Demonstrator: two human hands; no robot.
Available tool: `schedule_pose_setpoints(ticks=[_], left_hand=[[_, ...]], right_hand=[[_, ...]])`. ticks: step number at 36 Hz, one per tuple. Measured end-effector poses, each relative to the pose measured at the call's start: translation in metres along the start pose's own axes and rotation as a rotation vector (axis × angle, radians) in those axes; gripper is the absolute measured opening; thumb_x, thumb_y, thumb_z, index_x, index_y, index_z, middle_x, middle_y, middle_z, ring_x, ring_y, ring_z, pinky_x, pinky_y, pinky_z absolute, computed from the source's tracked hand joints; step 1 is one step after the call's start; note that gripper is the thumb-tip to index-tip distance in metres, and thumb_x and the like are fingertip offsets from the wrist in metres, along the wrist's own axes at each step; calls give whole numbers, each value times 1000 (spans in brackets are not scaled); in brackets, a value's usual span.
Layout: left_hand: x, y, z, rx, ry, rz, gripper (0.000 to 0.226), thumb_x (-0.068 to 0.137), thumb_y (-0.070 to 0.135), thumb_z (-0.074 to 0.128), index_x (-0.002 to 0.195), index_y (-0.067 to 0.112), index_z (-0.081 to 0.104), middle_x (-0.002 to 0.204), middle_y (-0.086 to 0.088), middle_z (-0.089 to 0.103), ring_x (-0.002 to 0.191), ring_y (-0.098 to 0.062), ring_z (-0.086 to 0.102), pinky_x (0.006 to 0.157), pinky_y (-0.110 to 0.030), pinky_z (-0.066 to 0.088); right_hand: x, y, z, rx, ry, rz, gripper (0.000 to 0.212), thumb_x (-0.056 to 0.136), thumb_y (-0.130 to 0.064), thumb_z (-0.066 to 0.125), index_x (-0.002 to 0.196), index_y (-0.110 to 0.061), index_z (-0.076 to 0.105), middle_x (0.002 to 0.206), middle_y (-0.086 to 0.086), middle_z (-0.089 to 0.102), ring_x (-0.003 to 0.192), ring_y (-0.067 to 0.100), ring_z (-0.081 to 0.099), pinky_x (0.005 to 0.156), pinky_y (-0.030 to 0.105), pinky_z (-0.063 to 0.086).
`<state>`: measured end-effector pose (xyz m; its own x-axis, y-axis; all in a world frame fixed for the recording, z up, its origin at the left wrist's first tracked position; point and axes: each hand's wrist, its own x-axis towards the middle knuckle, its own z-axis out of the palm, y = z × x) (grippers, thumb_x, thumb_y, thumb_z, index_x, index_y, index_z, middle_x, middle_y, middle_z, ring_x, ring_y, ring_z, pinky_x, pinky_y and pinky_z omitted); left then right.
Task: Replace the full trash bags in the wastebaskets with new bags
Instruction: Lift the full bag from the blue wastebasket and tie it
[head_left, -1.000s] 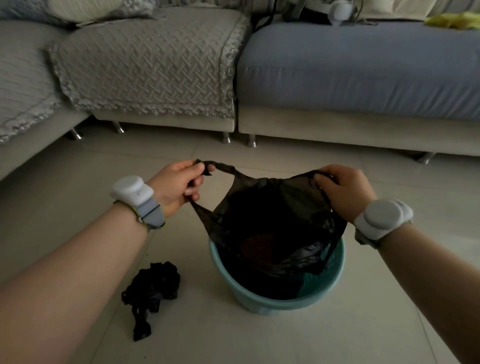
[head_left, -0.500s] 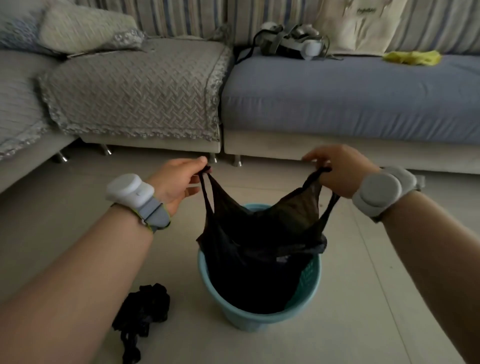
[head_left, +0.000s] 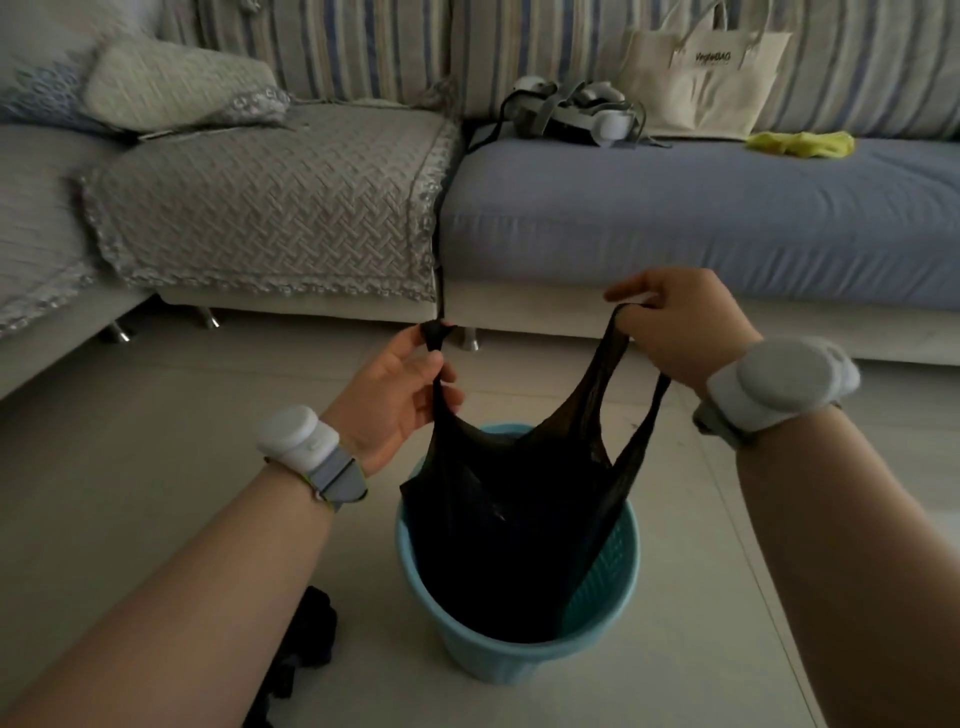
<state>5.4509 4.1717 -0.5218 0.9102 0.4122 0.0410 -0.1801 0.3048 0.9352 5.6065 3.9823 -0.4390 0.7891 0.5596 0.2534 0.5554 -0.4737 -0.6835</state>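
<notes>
A black trash bag hangs half out of a light blue wastebasket on the tiled floor. Its lower part is still inside the basket. My left hand pinches the bag's left handle loop, and my right hand grips the right handle loop, both held above the basket rim. The handles are stretched upward and apart. What the bag holds is hidden. A crumpled black bag lies on the floor left of the basket, partly behind my left forearm.
A sofa runs across the back, with a grey quilted cover on the left and a blue cushion on the right. On it sit a headset, a cream tote bag and a yellow cloth.
Both hands have risen and drawn the bag up out of the basket. The bag's mouth has narrowed and its body now hangs long. The view has tilted up toward the sofa.
</notes>
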Motion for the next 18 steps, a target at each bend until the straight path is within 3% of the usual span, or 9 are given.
schedule_pose_setpoints(ticks=[3, 6, 8, 12, 15, 18], left_hand=[[-1, 0, 1, 82, -5, 11, 34, 94, 10, 43, 121, 30, 52, 75, -4, 54, 62, -17, 56, 68, -32, 50], [0, 1, 5, 206, -6, 45, 40, 94, 7, 46, 130, 25, 47, 69, -2, 49, 51, -12, 46, 59, -29, 43], [1, 2, 8, 297, -11, 82, 42, 93, 7, 50, 132, 20, 45, 62, 4, 47, 47, -10, 40, 55, -28, 39], [1, 2, 18, 451, -57, 115, 47, 89, 9, 57, 133, 20, 43, 63, 4, 46, 48, -7, 40, 54, -27, 37], [2, 3, 25, 548, -104, 132, 53, 85, 15, 65, 133, 20, 42, 65, 8, 51, 52, -3, 47, 56, -22, 40], [4, 3, 33, 674, -153, 169, 61, 75, 39, 72, 128, 26, 44, 68, 7, 55, 59, -8, 53, 59, -26, 44]], right_hand=[[-3, -13, -5, 164, -54, 3, 30, 87, -11, 51, 113, -24, 59, 72, -4, 58, 47, 1, 48, 51, 19, 42], [-8, -21, -7, -33, -45, -172, 37, 86, -8, 49, 117, -27, 55, 95, -10, 54, 77, 7, 54, 72, 17, 40], [-11, -25, -6, -175, -19, -292, 35, 85, -3, 48, 110, -26, 59, 103, -7, 47, 89, 8, 47, 76, 9, 31], [-15, -36, 0, -194, 1, -476, 23, 86, -2, 54, 95, -21, 62, 94, -8, 45, 75, -2, 44, 69, -3, 29], [-19, -43, 8, -148, -38, -572, 20, 83, -1, 58, 92, -19, 63, 85, -22, 42, 75, -16, 45, 70, -3, 31], [-24, -49, 19, -63, -130, -574, 21, 82, 0, 59, 95, -16, 65, 82, -26, 49, 72, -9, 52, 71, 1, 39]])
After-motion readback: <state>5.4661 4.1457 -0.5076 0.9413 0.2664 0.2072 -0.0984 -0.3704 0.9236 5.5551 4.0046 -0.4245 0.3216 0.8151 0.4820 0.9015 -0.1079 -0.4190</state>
